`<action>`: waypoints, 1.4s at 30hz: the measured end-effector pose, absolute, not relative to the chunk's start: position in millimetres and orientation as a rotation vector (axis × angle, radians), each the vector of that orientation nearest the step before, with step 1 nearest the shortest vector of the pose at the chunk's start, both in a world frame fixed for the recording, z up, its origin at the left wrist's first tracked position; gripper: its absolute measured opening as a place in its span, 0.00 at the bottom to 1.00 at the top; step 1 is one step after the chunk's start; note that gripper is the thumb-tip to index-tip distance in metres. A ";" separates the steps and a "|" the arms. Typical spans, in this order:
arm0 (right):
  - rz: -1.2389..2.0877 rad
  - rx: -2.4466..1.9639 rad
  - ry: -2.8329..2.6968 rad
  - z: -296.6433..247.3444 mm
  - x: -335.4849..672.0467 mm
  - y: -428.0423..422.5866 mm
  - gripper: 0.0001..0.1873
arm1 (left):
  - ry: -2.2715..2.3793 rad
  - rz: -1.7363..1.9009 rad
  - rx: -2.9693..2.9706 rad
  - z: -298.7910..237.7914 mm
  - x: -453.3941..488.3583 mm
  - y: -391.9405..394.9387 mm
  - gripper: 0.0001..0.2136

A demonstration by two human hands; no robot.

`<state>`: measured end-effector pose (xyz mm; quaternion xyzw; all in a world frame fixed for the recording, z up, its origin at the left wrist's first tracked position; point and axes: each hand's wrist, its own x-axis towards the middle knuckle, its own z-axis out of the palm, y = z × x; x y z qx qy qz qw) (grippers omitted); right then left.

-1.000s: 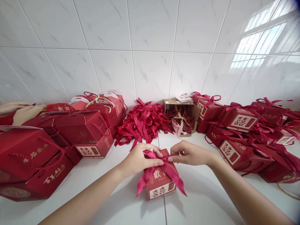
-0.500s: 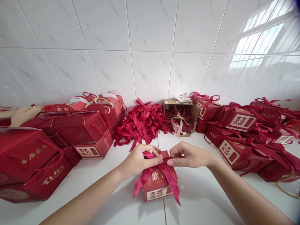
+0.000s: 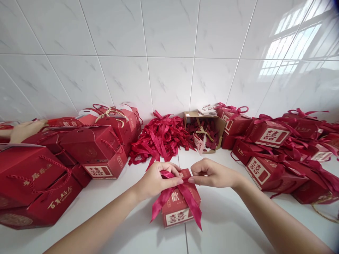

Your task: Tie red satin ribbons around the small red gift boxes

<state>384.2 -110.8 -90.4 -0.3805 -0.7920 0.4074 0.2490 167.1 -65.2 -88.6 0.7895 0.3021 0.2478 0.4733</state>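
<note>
A small red gift box (image 3: 178, 208) with white and gold characters stands on the white tiled floor in front of me. A dark red satin ribbon (image 3: 189, 201) crosses its top, and its two tails hang down the front. My left hand (image 3: 155, 180) pinches a loop of that ribbon at the box's top left. My right hand (image 3: 212, 173) pinches the ribbon at the top right, fingertips almost touching the left hand's.
A heap of loose red ribbons (image 3: 160, 137) lies by the wall, beside an open cardboard box (image 3: 203, 132) of tags. Ribbon-tied red boxes (image 3: 272, 148) pile up at right. Larger red boxes with rope handles (image 3: 87, 144) stack at left, where another person's hand (image 3: 25, 128) rests.
The gift box has turned a little and the ribbon tails hang closer together. My hands have edged nearer each other. The other person's hand at left has shifted.
</note>
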 end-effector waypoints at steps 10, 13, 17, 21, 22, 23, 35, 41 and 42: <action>1.034 -1.044 -2.243 -89.7 389.7 -108.5 0.22 | 0.719 0.584 1.898 -92.9 164.2 -56.7 0.06; 1.092 -1.087 -2.218 -90.1 390.4 -108.0 0.23 | 0.704 0.552 1.870 -92.5 162.9 -56.3 0.07; 1.123 -1.124 -2.209 -86.8 390.5 -109.3 0.23 | 0.670 0.507 1.822 -91.7 160.6 -55.9 0.10; 1.118 -1.128 -2.223 -83.2 391.5 -111.0 0.22 | 0.653 0.525 1.757 -91.7 160.5 -56.8 0.08; 1.110 -1.132 -2.237 -82.6 392.3 -111.4 0.22 | 0.671 0.530 1.745 -91.9 161.2 -57.5 0.08; 1.094 -1.137 -2.254 -82.2 393.5 -111.7 0.23 | 0.693 0.533 1.741 -92.0 162.2 -58.3 0.08; 0.981 -1.033 -2.451 -75.2 396.2 -116.1 0.20 | 0.715 0.501 1.822 -95.1 164.4 -65.5 0.07; 1.094 -1.068 -2.402 -76.0 399.4 -117.3 0.21 | 0.492 0.376 1.741 -90.3 157.1 -57.6 0.14; 1.099 -1.089 -2.396 -75.8 400.8 -117.2 0.22 | 0.465 0.360 1.725 -88.6 156.6 -57.1 0.17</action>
